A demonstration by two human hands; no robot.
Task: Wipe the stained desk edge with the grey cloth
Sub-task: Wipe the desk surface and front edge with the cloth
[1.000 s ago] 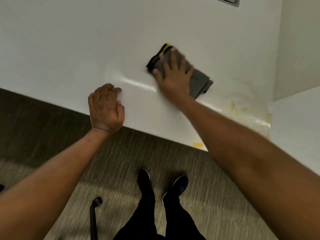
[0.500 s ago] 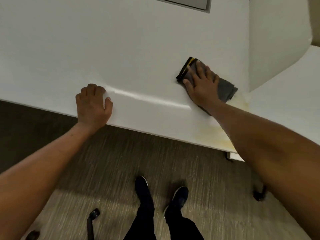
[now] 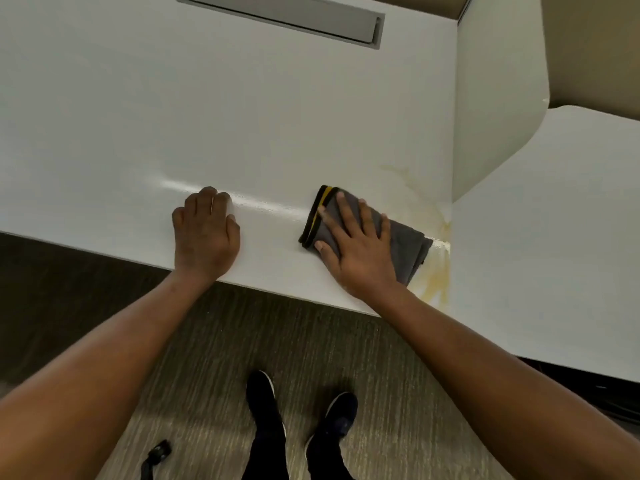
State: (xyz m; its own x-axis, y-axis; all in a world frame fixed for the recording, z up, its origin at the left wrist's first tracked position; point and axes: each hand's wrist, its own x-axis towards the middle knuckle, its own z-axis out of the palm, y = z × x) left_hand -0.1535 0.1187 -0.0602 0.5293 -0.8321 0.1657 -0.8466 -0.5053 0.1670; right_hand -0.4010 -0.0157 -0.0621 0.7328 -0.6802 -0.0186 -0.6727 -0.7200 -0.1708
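Right hand [image 3: 360,251] flat on grey cloth [image 3: 410,252]; left hand [image 3: 206,237] curled.

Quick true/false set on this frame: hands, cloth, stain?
1. The right hand presses flat on the grey cloth. True.
2. The left hand holds a spray bottle. False: the left hand rests on the desk near its edge, holding nothing.
3. A yellow stain shows just right of the cloth. True.
4. The cloth lies on the floor. False: it lies on the desk.
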